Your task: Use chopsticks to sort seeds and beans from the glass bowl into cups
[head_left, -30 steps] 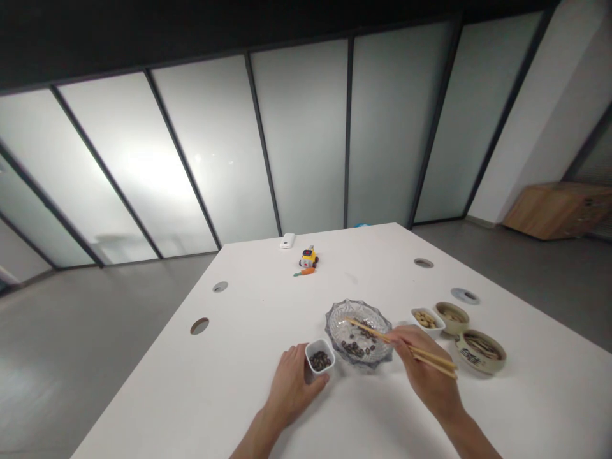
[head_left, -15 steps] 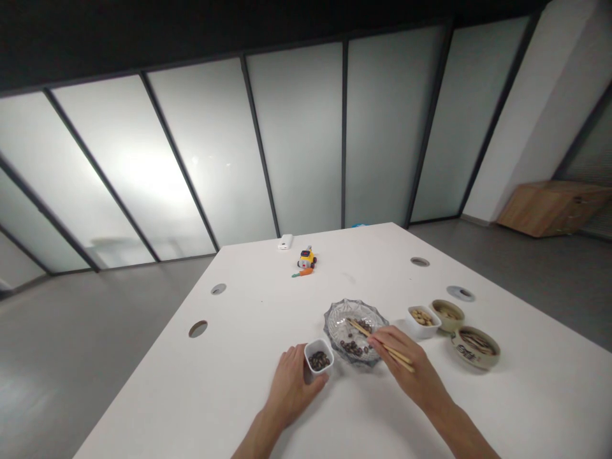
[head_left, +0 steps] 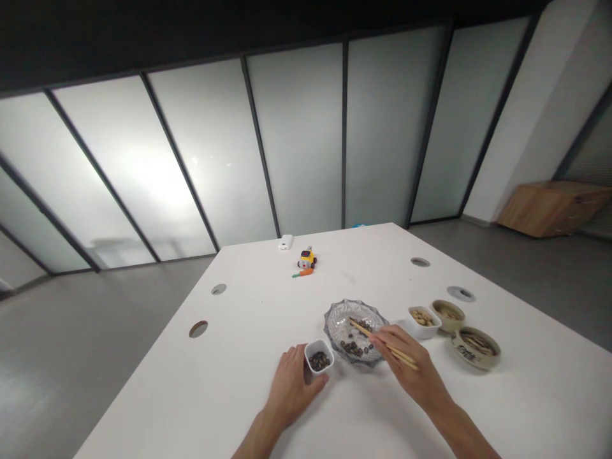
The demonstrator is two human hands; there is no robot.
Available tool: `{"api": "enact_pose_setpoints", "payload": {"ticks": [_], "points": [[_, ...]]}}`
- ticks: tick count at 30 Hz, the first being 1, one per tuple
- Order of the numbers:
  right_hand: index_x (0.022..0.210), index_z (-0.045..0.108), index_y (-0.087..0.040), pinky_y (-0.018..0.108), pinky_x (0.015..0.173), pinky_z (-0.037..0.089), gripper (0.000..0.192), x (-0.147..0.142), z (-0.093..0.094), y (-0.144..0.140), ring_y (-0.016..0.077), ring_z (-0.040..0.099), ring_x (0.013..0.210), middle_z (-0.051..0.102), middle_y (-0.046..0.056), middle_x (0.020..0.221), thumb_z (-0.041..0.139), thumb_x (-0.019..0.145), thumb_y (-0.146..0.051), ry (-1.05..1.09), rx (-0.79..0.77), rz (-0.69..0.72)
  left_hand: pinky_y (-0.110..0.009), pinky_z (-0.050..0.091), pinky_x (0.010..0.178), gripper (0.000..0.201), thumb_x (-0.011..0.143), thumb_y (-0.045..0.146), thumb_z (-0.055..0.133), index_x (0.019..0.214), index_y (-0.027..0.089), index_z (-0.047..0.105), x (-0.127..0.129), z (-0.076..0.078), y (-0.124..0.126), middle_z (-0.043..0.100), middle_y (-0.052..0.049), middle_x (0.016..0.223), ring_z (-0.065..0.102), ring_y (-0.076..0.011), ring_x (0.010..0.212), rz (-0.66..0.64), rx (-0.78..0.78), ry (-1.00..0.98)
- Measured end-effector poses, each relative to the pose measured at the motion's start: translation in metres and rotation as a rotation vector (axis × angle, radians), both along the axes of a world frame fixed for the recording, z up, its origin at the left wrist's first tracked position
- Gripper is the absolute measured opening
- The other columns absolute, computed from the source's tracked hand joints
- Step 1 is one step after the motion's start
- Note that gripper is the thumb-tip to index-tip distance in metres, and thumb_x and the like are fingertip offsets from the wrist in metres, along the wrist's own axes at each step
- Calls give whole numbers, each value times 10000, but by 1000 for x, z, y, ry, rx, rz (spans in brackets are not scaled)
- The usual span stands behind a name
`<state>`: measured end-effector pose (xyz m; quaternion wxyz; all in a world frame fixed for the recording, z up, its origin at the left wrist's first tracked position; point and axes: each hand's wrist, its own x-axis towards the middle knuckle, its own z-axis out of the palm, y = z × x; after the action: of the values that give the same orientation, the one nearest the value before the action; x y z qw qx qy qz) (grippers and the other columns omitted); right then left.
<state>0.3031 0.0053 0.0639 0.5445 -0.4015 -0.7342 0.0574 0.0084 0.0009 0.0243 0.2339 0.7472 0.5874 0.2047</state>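
Observation:
My right hand [head_left: 410, 368] grips a pair of wooden chopsticks [head_left: 380, 343], whose tips reach into a clear glass bowl [head_left: 335, 317] that holds several dark seeds. My left hand [head_left: 289, 387] rests on the white table [head_left: 239, 382], fingers wrapped against a small white square cup [head_left: 319, 356] with dark seeds in it, just left of the glass bowl.
To the right stand a small white dish of pale nuts [head_left: 422, 319], a tan bowl [head_left: 448, 314] and a larger patterned bowl [head_left: 476, 347]. Farther back lie a yellow toy [head_left: 306, 258], a toy carrot [head_left: 303, 273] and a white box [head_left: 285, 241]. Round cable holes [head_left: 197, 329] dot the table.
My right hand with the chopsticks has drawn in leftward toward the glass bowl, and the chopsticks now show shorter behind the hand. The left hand has stayed on the white cup.

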Motion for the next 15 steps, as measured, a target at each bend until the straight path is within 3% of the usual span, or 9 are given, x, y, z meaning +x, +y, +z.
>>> {"api": "enact_pose_setpoints", "payload": {"ticks": [9,15], "points": [[984,820,-252,263,739,665,296,0,1,0,191,815,785,811,51,905,646,1165,-409,21,58,-72,-410,467,1055,291,919,367,769,1169,237,694,-1,-1,0,772,-89,1205,673,-320,1134,-1,14,2],[958,824,-257,295,743,676,380,1,-1,1,211,818,792,822,64,897,611,1173,-486,20,22,-64,-408,474,1051,294,924,364,759,1183,240,694,-1,0,-1,775,-91,1226,671,-320,1138,-7,19,13]]}}
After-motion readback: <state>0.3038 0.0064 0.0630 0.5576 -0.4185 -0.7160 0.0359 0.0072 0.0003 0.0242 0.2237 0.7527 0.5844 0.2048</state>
